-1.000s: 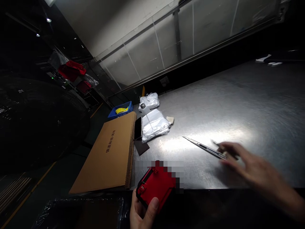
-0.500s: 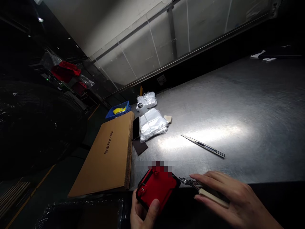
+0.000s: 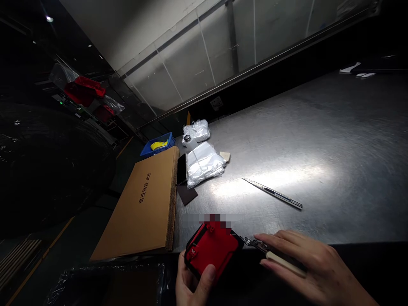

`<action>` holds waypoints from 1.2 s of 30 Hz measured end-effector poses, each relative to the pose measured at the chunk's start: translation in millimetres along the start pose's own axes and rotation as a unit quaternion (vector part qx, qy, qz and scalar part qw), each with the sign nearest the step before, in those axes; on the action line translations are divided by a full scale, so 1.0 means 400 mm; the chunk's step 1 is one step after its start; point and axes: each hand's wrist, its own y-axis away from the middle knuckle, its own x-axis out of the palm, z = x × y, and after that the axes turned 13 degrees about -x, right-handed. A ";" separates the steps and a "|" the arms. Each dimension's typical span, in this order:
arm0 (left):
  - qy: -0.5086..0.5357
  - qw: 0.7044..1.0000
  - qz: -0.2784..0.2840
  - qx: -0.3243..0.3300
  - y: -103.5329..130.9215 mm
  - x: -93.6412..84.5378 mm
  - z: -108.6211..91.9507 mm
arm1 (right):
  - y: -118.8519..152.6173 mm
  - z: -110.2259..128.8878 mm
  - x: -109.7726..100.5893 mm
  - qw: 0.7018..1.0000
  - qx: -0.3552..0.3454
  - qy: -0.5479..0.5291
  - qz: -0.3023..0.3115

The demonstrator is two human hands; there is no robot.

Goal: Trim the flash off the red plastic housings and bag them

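My left hand is closed round a small red plastic part with black edges, thumb on its face, at the table's front edge. Part of its top is blurred out by a mosaic. From the right, my right hand grips a pair of pliers or nippers with cream handles. The tool's metal jaws lie at the black right edge of the red part; whether they bite on it I cannot tell. A slim utility knife lies on the metal table beyond my hands.
Flat cardboard is stacked at the left. Plastic bags, a bottle, a phone-like black slab and a dark square sheet lie beside it. Farther back sits a blue bin. A dark plastic-lined container is below left.
The red part and my left hand have shifted slightly to the right, closer to the tool. My right hand stays nearly still, and the camera view has moved a little.
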 end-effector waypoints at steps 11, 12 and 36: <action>0.007 0.999 0.014 -0.028 -0.004 -0.006 0.010 | -0.008 -0.005 -0.017 0.999 0.018 -0.016 -0.027; 0.009 0.999 0.014 -0.031 -0.004 -0.005 0.010 | -0.009 -0.006 -0.019 0.999 0.019 -0.014 -0.029; -0.002 0.999 0.016 -0.028 -0.006 0.003 0.010 | -0.004 -0.004 -0.022 0.999 0.041 -0.002 -0.028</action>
